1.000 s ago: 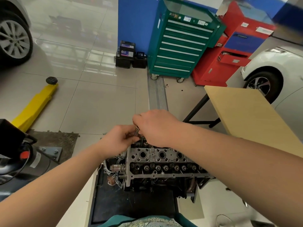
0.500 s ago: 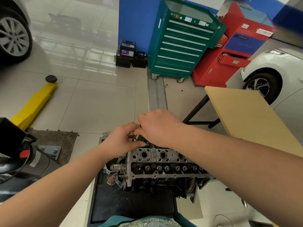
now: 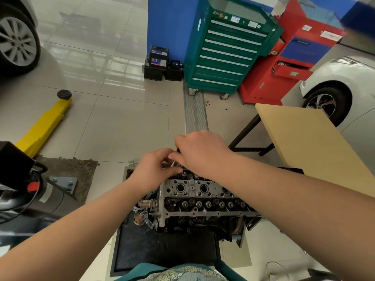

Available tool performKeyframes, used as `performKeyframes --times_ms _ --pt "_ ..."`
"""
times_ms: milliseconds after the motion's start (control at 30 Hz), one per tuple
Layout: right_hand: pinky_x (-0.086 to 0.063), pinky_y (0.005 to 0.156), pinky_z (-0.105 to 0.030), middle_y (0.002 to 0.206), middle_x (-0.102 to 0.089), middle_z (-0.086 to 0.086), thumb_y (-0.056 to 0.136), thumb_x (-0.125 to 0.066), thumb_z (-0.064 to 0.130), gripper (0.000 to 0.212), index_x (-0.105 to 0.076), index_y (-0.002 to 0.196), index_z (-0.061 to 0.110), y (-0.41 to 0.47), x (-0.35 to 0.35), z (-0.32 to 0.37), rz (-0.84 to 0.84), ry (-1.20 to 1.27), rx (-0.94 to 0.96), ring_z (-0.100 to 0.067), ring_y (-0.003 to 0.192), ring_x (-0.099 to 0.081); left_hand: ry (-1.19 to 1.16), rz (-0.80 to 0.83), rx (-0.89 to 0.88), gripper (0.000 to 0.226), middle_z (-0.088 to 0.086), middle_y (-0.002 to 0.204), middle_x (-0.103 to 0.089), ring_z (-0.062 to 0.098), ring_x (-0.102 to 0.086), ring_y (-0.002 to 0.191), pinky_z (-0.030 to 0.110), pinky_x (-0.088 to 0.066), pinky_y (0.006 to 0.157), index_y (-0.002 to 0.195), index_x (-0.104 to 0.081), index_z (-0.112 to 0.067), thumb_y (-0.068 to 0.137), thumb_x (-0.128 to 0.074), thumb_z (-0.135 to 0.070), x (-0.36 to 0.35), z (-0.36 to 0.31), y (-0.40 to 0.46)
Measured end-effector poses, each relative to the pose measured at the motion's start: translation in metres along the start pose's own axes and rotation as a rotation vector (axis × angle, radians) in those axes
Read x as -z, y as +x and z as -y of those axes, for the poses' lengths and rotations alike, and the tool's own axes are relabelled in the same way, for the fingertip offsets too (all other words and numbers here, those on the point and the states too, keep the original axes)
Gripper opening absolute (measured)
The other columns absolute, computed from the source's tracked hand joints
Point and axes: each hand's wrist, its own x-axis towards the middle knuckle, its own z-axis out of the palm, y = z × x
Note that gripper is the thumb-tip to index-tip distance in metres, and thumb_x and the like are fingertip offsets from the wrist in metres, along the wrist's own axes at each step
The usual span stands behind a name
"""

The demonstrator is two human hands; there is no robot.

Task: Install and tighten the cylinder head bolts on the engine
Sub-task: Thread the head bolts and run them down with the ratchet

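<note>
The engine [image 3: 203, 201] sits on a black stand [image 3: 162, 248] directly in front of the person, cylinder head facing up, its long axis running left to right. A thin metal shaft, probably a bolt [image 3: 173, 163], shows between the two hands over the far left corner of the head. It is tilted, upper end under the right hand and lower end toward the head below; whether its tip has entered a hole cannot be told.

The right hand [image 3: 199, 152] reaches in from the right with its fingers curled down around the upper end of the bolt. The left hand [image 3: 155, 169] meets it from the left, fingers bent in against the shaft, apparently steadying it.

Judgement: the bolt must be stood upright over its hole, directly below the fingers, before turning.

A wooden counter [image 3: 308, 142] stands to the right, a green tool cabinet [image 3: 225, 49] beyond.
</note>
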Motion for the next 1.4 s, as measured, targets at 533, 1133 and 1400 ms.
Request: performKeyframes --times_ms 533,1133,1400 --pt "-0.036 0.066 -0.035 0.103 -0.062 0.005 0.095 -0.055 0.064 0.043 -0.053 0.115 0.026 -0.005 -0.002 -0.013 0.012 0.033 0.123 -0.023 0.097 -0.060 0.090 -0.012 -0.087 0.025 -0.008 0.071 -0.065 0.006 -0.060 0.069 0.028 -0.048 0.061 0.075 -0.064 -0.036 0.087 -0.079 -0.020 0.008 -0.006 0.004" --pt "-0.028 0.054 -0.034 0.063 -0.034 0.007 0.099 -0.037 0.072 0.055 -0.060 0.089 0.023 -0.002 -0.008 -0.013 0.032 -0.023 0.010 -0.025 0.069 -0.048 -0.054 0.186 -0.041 0.029 -0.015 0.089 -0.069 0.009 -0.066 0.087 0.022 -0.055 0.082 0.090 -0.063 -0.043 0.090 -0.080 -0.020 0.013 -0.011 0.004" --pt "-0.047 0.072 -0.038 0.106 -0.063 0.001 0.101 -0.057 0.040 0.025 -0.056 0.115 0.020 -0.004 -0.007 -0.020 0.071 0.110 0.258 -0.024 0.104 -0.060 0.092 0.203 -0.030 0.018 -0.011 0.062 -0.056 0.005 -0.046 0.056 0.023 -0.039 0.056 0.082 -0.068 -0.010 0.092 -0.081 -0.018 0.014 -0.003 0.014"
